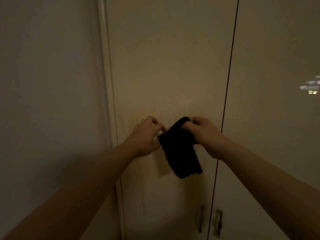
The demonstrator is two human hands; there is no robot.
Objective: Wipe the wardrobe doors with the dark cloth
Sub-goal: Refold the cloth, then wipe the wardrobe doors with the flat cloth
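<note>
The dark cloth hangs between both hands in front of the left wardrobe door, its long axis running from upper right, at the fingers, down to a free lower end. The right hand pinches the top edge; the left hand pinches the left edge, fingers curled. Both hands lie equally near the panel. Whether the cloth touches the door cannot be determined. Dim light hides any dirt; the two door handles at the bottom are blurred.
</note>
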